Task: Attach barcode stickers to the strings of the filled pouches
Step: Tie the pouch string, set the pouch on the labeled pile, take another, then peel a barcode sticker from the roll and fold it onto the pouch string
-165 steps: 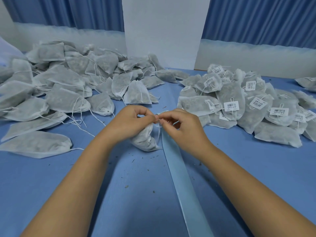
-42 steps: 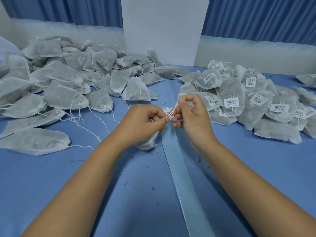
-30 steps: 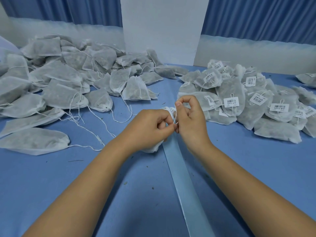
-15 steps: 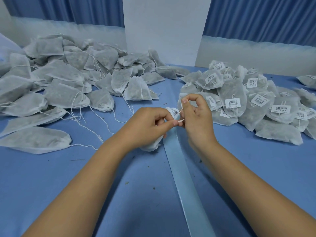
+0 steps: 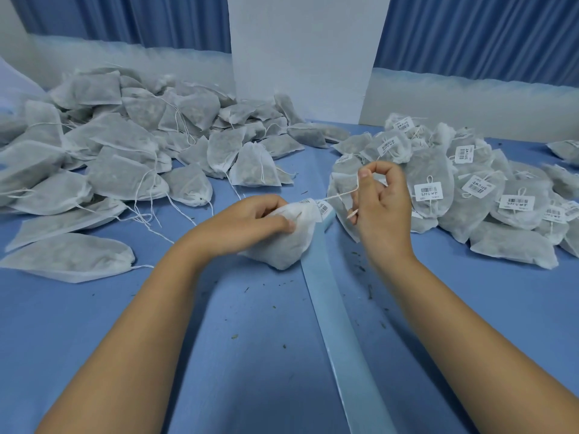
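Note:
My left hand [image 5: 247, 225] grips a white filled pouch [image 5: 286, 242] at the table's middle, just above the blue cloth. A barcode sticker [image 5: 323, 208] sits at the pouch's neck. From there a thin white string [image 5: 340, 195] runs taut up and right to my right hand [image 5: 380, 203], which pinches it between thumb and fingers. A pale blue backing strip [image 5: 341, 333] lies under the pouch and runs toward me.
A large heap of unlabelled pouches [image 5: 125, 158] with loose strings fills the left of the blue table [image 5: 94, 324]. A heap of pouches with barcode labels [image 5: 470, 189] lies at the right. A white panel [image 5: 300, 54] stands at the back.
My hands were together at the pouch's neck; now my right hand has drawn away to the right, pulling the string taut. My left hand has shifted onto the pouch's body.

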Motion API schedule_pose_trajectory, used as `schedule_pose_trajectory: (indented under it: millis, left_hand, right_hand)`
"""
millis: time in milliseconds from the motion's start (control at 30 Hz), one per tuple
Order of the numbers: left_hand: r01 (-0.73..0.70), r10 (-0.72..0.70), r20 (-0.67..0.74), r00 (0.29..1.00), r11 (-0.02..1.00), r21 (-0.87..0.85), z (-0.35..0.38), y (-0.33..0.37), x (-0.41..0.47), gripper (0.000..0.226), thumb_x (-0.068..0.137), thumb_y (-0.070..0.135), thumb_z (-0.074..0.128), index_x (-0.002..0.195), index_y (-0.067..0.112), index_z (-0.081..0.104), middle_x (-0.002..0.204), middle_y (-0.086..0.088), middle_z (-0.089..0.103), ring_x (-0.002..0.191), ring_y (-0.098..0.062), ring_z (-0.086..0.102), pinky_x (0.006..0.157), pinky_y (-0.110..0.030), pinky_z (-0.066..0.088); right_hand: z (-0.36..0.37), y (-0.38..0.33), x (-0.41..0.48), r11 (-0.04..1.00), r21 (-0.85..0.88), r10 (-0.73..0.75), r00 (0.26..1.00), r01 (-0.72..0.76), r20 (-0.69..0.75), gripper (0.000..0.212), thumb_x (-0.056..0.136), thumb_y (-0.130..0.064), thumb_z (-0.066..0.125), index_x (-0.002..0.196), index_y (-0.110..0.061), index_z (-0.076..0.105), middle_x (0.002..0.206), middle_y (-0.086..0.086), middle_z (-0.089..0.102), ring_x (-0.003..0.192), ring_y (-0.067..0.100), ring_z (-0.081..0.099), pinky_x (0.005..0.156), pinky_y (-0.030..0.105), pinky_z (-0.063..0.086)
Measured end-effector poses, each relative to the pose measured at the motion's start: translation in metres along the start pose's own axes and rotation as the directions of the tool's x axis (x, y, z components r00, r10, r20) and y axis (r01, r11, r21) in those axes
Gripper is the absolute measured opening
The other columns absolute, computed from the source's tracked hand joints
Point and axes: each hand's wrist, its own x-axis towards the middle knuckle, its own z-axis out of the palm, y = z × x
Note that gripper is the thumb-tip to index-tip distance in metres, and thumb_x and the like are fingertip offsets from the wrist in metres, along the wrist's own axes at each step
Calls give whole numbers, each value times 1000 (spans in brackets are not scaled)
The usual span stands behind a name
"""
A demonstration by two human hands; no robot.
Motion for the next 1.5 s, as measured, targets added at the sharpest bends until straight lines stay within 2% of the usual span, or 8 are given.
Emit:
schedule_pose_trajectory:
  millis: [300, 400, 567, 767, 967, 1100, 1267, 1500]
  left_hand:
    - [42, -72, -478, 876, 996, -74, 10, -7, 16, 47, 93, 45, 62, 79, 0, 57, 67, 2, 46, 61, -12, 39, 60, -30, 31]
    - [51, -122, -535, 836, 988, -146, 14, -6, 19, 46, 96, 45, 58, 67, 11, 48, 58, 7, 39, 56, -11, 35, 55, -28, 28]
    - [-4, -194, -548, 814, 941, -339, 17, -4, 21, 52, 96, 45, 57, 82, -5, 57, 78, -4, 46, 72, -17, 41, 69, -32, 33]
    - [50, -259, -309, 915, 833, -551, 13, 0, 18, 46, 90, 41, 68, 103, -3, 68, 98, -14, 72, 90, -22, 67, 94, -44, 53]
    - [87, -234, -220, 947, 846, -526, 9, -5, 15, 21, 81, 15, 78, 99, 4, 73, 101, -13, 76, 96, -26, 73, 87, -36, 59]
    - [124, -290, -225, 930, 826, -549, -1, -11, 16, 19, 82, 15, 78, 97, 6, 73, 95, -7, 78, 86, -19, 75, 72, -27, 60]
    - [225, -321, -92, 943, 814, -535, -13, -16, 12, 17, 81, 16, 78, 95, 10, 71, 90, -7, 77, 77, -17, 75, 60, -25, 58]
    - [298, -341, 74, 937, 672, -678, -12, -14, 10, 39, 61, 21, 81, 98, 10, 75, 98, -8, 77, 83, -18, 75, 64, -28, 59]
  right_hand:
    - [12, 1, -16, 983, -78, -136, 939, 168, 316, 13, 97, -16, 56, 90, -26, 57, 74, -16, 55, 71, 11, 52, 61, 31, 41]
    - [15, 4, -22, 955, -144, -184, 899, 259, 398, 14, 94, -18, 60, 88, -30, 61, 85, -11, 61, 79, 7, 55, 66, 24, 42]
    - [16, 15, -27, 872, -259, -245, 828, 416, 505, 5, 91, -14, 66, 89, -17, 69, 84, -4, 52, 80, 4, 52, 71, 8, 37]
    - [14, 22, -25, 843, -307, -249, 826, 442, 505, 5, 90, -17, 67, 92, -19, 71, 87, -10, 49, 81, 0, 52, 73, 7, 37]
    - [12, 18, -21, 887, -290, -201, 865, 361, 460, 7, 90, -18, 69, 93, -23, 71, 91, -3, 55, 83, 8, 56, 72, 11, 39]
    - [6, 18, -6, 929, -352, -16, 965, 112, 262, 7, 91, -16, 63, 88, -23, 63, 88, -3, 58, 75, 3, 52, 73, 16, 39]
    - [-5, 30, 9, 759, -628, 401, 882, -169, 247, 17, 89, -32, 62, 91, -19, 52, 75, -4, 57, 71, 14, 57, 59, 25, 42]
    - [-5, 26, 7, 848, -440, 454, 835, -297, 312, 24, 83, -14, 71, 94, -19, 51, 65, -5, 61, 55, 13, 52, 60, 29, 44]
